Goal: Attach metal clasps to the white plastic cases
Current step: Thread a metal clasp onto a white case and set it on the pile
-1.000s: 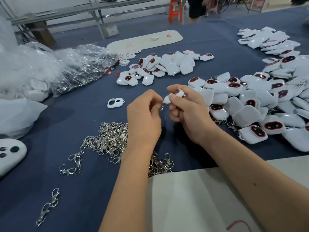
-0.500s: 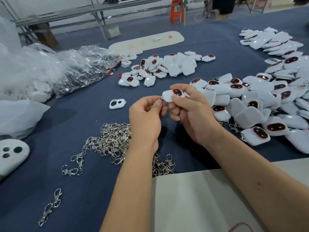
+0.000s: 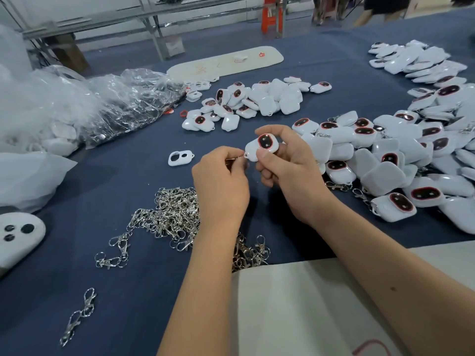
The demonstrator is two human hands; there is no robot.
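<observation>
No writing can be read anywhere. Small red marks sit on the long pale board (image 3: 226, 63) at upper centre of the frame, too blurred to make out.

Blue cloth-covered table (image 3: 115, 317). Crumpled clear plastic bags (image 3: 123, 104) heaped at the far left, a white bag (image 3: 28, 176) in front of them. White remote-like unit with three dark buttons (image 3: 18, 235) at the left edge. Long cream oval board (image 3: 226, 62) at the far side, small red bits on it. Pale sheet (image 3: 308, 304) on the near edge. Orange stool (image 3: 271, 16) and metal bench frames (image 3: 154, 24) behind the table.
</observation>
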